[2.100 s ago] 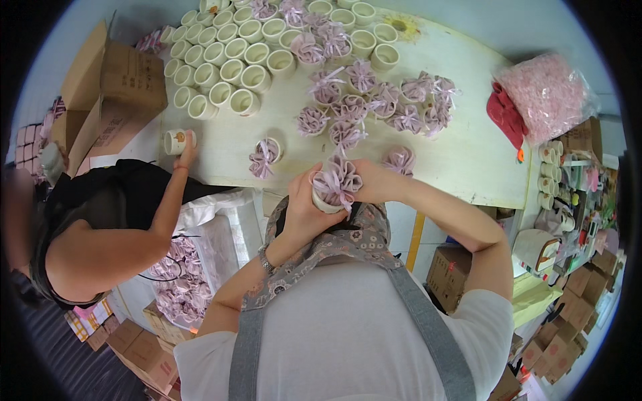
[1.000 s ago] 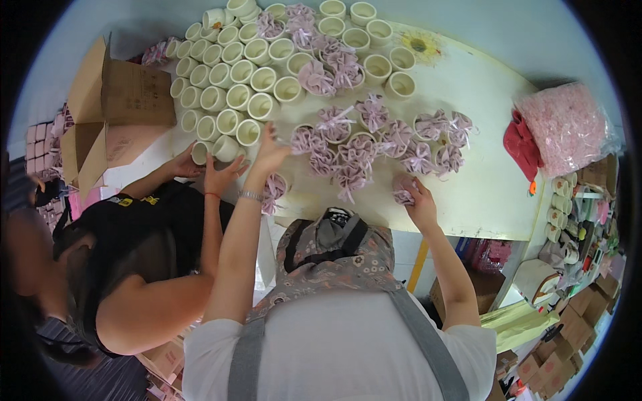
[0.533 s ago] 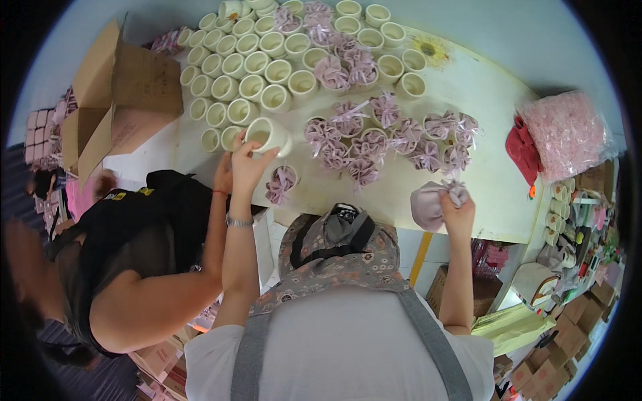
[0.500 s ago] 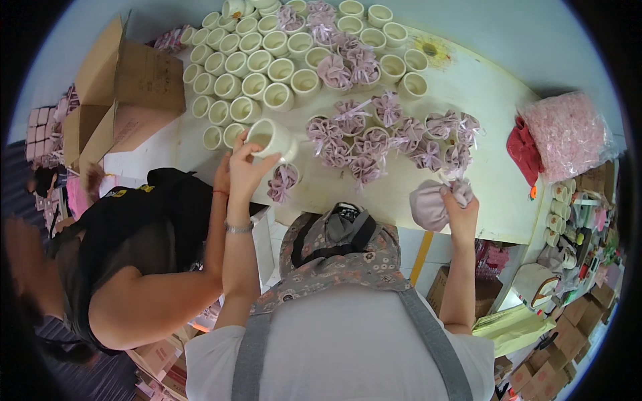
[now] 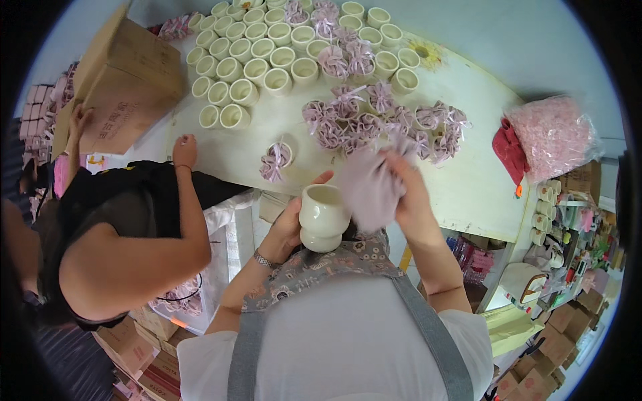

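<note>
In my left hand (image 5: 289, 224) is a cream ceramic cup (image 5: 325, 212) with a rounded body and a narrower foot, held upright in front of my apron. My right hand (image 5: 409, 190) grips a pale mauve fabric pouch (image 5: 371, 190), blurred by motion, close beside the cup's rim. Just beyond, on the table, a single cup with a mauve pouch (image 5: 274, 162) in its mouth lies apart from the others. Farther back stands a cluster of cups filled with gathered, ribbon-tied pouches (image 5: 348, 120).
Rows of bare cream cups (image 5: 256, 70) fill the table's far left. At left a co-worker's hand (image 5: 185, 150) rests near the table edge, the other on a cardboard box (image 5: 130, 93). A plastic bag of pink material (image 5: 558, 137) and a red cloth (image 5: 510, 157) lie at right.
The cup has come down from the table toward my body, and the pouch has moved left to meet it. The co-worker's hand has shifted onto the cardboard box, which has turned.
</note>
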### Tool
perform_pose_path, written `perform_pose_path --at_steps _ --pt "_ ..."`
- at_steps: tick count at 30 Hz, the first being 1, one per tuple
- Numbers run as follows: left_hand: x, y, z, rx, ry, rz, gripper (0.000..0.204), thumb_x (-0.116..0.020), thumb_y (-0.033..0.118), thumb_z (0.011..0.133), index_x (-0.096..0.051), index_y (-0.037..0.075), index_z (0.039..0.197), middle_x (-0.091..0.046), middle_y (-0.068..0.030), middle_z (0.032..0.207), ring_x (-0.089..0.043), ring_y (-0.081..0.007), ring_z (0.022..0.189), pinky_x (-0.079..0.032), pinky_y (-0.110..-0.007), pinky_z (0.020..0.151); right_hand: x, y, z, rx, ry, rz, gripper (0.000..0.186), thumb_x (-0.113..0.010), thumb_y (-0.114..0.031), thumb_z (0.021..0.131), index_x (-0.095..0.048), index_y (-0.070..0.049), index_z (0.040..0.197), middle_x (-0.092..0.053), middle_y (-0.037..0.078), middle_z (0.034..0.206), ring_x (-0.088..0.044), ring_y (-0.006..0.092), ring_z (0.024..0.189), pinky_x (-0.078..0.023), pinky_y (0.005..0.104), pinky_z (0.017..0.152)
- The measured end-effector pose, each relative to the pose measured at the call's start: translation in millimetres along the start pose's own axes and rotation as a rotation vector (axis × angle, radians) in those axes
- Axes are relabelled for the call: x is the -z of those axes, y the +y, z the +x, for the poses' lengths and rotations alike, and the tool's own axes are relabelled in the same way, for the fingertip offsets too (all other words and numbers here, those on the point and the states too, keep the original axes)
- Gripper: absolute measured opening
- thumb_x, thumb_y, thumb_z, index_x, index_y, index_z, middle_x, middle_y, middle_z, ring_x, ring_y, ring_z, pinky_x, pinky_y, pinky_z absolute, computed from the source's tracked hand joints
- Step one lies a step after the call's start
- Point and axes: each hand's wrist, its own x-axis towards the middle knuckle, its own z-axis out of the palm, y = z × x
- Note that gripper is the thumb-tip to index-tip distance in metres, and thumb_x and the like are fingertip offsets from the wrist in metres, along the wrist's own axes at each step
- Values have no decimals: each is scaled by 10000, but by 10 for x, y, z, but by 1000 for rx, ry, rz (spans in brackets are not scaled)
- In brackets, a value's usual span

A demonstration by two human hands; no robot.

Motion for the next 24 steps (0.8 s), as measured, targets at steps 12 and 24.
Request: perform_pose_path --at_steps 12,24 --pt "29 36 -184 167 -35 187 1098 -789 472 644 -193 37 1457 -454 -137 1344 -479 -231 1220 -418 -392 997 167 -36 -11 252 -132 -750 459 -690 -49 803 -543 11 1234 -643 58 1055 -597 113 913 -476 258 820" --pt "-122 212 -75 -122 -226 704 1214 -794 470 634 -48 69 1504 -232 -173 1506 -283 -267 1373 -225 -359 1107 -32 -26 133 27 -78 -916 303 -660 -262 872 -655 8 1010 -667 52 860 -603 83 745 -496 238 656"
